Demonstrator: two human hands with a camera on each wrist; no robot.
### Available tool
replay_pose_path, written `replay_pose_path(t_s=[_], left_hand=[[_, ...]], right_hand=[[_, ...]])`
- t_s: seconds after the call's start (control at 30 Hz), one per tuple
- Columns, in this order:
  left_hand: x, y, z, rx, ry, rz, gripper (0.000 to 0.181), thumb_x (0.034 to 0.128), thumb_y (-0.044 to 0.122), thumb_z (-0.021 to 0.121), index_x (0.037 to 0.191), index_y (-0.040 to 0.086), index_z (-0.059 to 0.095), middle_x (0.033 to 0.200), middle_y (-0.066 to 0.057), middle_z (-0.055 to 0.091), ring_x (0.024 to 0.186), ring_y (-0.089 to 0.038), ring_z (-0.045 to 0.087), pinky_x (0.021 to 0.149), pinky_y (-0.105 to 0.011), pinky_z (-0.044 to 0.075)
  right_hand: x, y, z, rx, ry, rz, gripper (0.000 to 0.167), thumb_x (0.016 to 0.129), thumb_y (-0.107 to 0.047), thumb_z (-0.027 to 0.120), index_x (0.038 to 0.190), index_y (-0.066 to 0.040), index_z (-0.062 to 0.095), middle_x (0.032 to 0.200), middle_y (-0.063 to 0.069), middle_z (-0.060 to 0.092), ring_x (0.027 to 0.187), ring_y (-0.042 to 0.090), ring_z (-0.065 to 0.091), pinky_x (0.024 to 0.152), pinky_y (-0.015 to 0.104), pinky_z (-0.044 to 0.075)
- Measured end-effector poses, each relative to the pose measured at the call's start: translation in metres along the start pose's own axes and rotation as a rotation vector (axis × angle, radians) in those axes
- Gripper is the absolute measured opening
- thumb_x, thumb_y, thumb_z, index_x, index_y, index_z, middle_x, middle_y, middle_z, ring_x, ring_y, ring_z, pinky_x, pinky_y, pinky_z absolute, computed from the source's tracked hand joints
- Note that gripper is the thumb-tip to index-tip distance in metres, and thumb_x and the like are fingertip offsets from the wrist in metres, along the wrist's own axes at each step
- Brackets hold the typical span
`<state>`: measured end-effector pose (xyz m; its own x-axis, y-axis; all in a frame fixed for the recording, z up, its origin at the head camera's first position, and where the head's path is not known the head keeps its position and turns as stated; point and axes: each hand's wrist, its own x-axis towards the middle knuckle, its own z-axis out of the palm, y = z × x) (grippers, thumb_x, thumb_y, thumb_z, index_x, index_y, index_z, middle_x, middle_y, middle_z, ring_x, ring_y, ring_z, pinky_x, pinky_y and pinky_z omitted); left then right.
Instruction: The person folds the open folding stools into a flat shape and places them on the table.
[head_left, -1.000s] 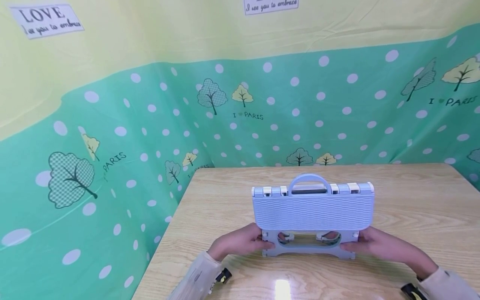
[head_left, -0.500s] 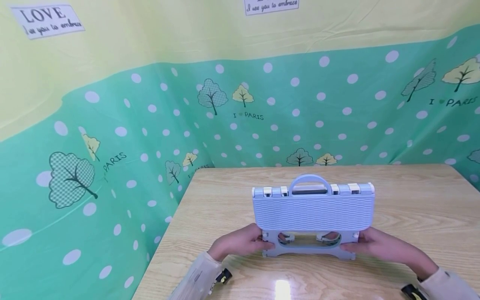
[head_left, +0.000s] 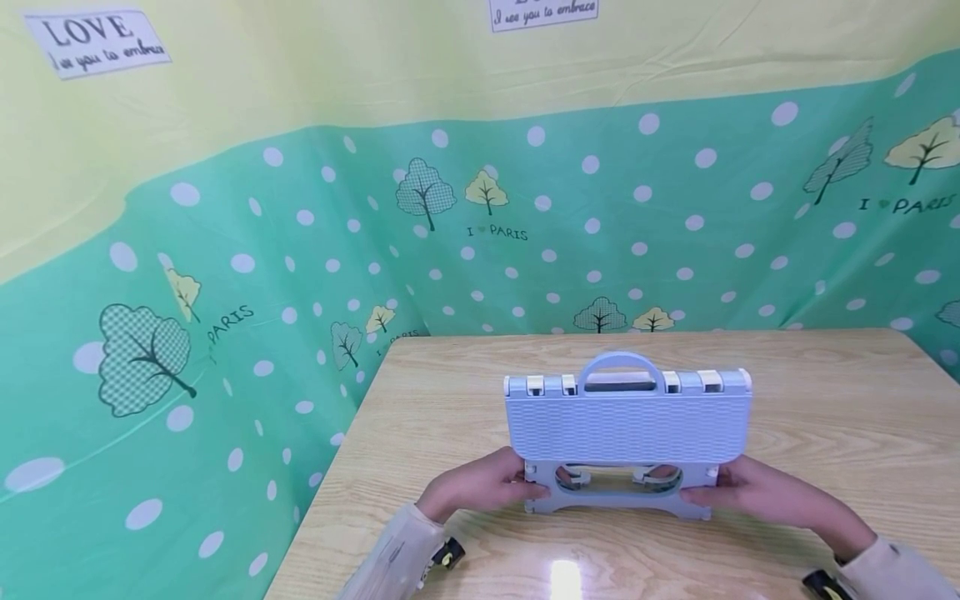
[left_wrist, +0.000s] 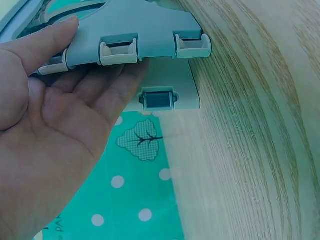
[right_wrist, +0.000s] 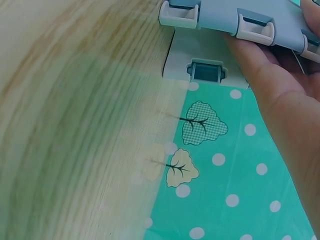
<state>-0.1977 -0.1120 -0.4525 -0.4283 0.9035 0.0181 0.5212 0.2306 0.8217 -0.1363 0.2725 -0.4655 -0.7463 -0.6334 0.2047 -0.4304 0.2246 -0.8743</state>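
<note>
A light blue plastic folding stool (head_left: 628,427) stands on the wooden table in the head view, its woven-textured panel facing me and its arched handle on top. Below the panel are the leg frames, with rounded cut-outs. At the left side my left hand (head_left: 483,481) grips the near leg frame, thumb in front and fingers behind it. My right hand (head_left: 765,492) holds the opposite side the same way. Both wrist views show white hinge pieces along the near leg's edge and another leg panel (left_wrist: 175,85) behind it. Some fingertips are hidden behind the near leg.
The wood-grain table (head_left: 435,400) reaches back to a green and yellow curtain (head_left: 360,208) with dots and trees, which also runs along the left side. A bright reflection (head_left: 565,579) lies at the table's front.
</note>
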Motion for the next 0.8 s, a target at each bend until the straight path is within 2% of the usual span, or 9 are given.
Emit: replay_pose_path(t_s=[0.23,0.43,0.7,0.8], left_hand=[[0.0001,-0.0018,0.0004,-0.007,-0.004,0.001,0.052,0.1017,0.007,0.054,0.15,0.014,0.036,0.148,-0.005,0.048,0.127,-0.009,0.052,0.103,-0.025,0.046],[0.0007,-0.0023,0.0,0.001,-0.012,0.006,0.042,0.1026,0.008,0.053,0.144,0.01,0.045,0.146,-0.007,0.05,0.126,-0.009,0.053,0.102,-0.024,0.046],[-0.0012,-0.0023,-0.0001,-0.026,-0.005,-0.051,0.053,0.1021,0.013,0.055,0.152,0.016,0.036,0.146,-0.003,0.052,0.124,-0.008,0.054,0.101,-0.024,0.047],[-0.0041,-0.0012,-0.0024,0.011,0.007,-0.081,0.053,0.1012,0.018,0.058,0.151,0.019,0.039,0.141,0.001,0.056,0.117,-0.005,0.058,0.095,-0.023,0.051]], right_hand=[[0.0001,-0.0017,0.0004,-0.002,0.012,0.047,0.068,0.095,-0.008,0.066,0.151,-0.007,0.028,0.137,-0.021,0.049,0.122,-0.005,0.047,0.089,0.023,0.05],[0.0008,-0.0031,-0.0011,0.009,-0.008,0.03,0.066,0.096,-0.006,0.063,0.151,-0.006,0.027,0.139,-0.02,0.049,0.123,-0.004,0.048,0.089,0.023,0.05],[-0.0006,-0.0002,-0.0025,0.014,-0.018,-0.005,0.071,0.095,-0.004,0.064,0.152,-0.005,0.023,0.141,-0.018,0.048,0.125,-0.004,0.046,0.093,0.021,0.048],[-0.0019,-0.0033,-0.008,0.033,-0.045,0.026,0.075,0.095,-0.006,0.065,0.155,-0.007,0.02,0.145,-0.02,0.044,0.126,-0.002,0.046,0.092,0.023,0.05]])
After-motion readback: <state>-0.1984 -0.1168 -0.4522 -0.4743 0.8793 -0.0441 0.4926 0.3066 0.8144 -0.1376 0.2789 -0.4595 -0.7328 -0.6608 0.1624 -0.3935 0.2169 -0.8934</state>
